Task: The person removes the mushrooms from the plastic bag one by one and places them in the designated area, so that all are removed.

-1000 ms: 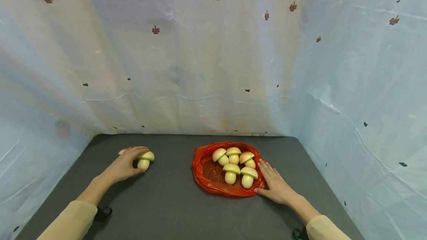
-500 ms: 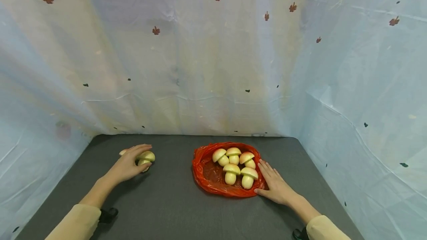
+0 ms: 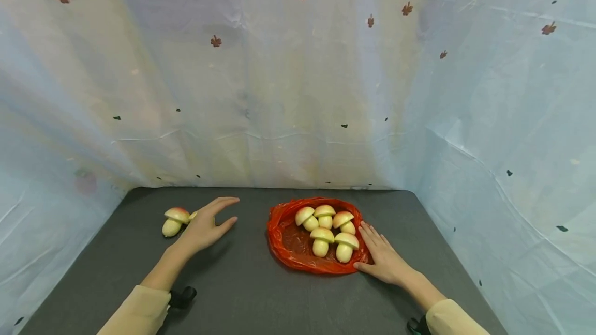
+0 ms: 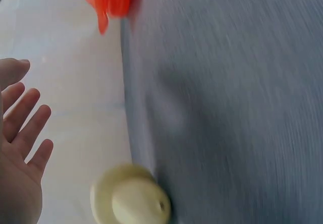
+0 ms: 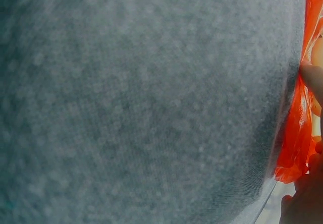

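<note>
My left hand [image 3: 207, 226] is over the left half of the table, fingers extended, thumb apart, nothing in its grasp. Just left of it stands a toy mushroom [image 3: 174, 220] with a pale stem and a red-tinged cap. Beside that, a second mushroom [image 3: 193, 215] is mostly hidden behind the hand. The left wrist view has a pale mushroom [image 4: 133, 199] below the spread fingers. With fingers straight, my right hand [image 3: 384, 257] rests on the right rim of a red plastic bag [image 3: 279, 249]. Inside the open bag sit several mushrooms [image 3: 321, 242].
A dark grey cloth covers the table [image 3: 247, 293]. Pale plastic curtains [image 3: 288, 92] with small leaf prints hang behind it and along both sides. Black straps [image 3: 182, 298] circle the wrists below cream sleeves.
My left hand has let go of a mushroom and moved right with its fingers opening. The left mushroom shows fully now. My right hand and the bag stay put.
</note>
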The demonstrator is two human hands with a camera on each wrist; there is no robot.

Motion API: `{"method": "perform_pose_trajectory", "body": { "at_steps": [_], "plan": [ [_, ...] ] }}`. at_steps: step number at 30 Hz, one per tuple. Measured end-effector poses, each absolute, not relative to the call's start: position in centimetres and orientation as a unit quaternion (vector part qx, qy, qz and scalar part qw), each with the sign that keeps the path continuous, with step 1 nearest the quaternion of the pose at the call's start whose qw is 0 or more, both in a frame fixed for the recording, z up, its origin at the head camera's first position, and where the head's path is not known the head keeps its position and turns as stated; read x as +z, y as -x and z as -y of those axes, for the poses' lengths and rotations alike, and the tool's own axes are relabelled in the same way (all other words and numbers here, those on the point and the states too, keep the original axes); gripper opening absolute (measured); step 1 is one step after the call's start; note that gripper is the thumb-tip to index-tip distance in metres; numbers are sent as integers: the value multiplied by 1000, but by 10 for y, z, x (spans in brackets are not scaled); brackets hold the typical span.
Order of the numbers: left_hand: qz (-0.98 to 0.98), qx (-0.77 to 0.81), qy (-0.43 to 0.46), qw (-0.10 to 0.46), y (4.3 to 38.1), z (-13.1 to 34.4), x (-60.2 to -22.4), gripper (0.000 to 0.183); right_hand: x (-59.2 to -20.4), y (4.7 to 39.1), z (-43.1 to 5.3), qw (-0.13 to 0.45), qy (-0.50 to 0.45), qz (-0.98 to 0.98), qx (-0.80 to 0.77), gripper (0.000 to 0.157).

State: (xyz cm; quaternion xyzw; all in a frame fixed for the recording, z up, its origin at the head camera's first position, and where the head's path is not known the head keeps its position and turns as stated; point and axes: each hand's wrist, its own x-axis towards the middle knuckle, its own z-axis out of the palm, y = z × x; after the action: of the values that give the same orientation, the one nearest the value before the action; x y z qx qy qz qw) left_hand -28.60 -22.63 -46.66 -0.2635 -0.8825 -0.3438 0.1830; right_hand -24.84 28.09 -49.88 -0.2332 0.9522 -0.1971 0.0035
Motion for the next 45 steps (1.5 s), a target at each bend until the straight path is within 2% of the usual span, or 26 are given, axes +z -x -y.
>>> {"method": "perform_pose_trajectory", "body": {
  "at_steps": [24,30,45],
  "plan": [
    [845,-386,342,141,295,105,-479,49,-500,253,-281,15,217,-955,-201,105],
    [847,-373,360,117,298,78,-481,50,-501,251,-281,-9,233,-949,-214,103],
    [862,-295,405,73,302,37,-485,52,-501,251,-279,-6,224,-952,-208,104]
  ]
}}
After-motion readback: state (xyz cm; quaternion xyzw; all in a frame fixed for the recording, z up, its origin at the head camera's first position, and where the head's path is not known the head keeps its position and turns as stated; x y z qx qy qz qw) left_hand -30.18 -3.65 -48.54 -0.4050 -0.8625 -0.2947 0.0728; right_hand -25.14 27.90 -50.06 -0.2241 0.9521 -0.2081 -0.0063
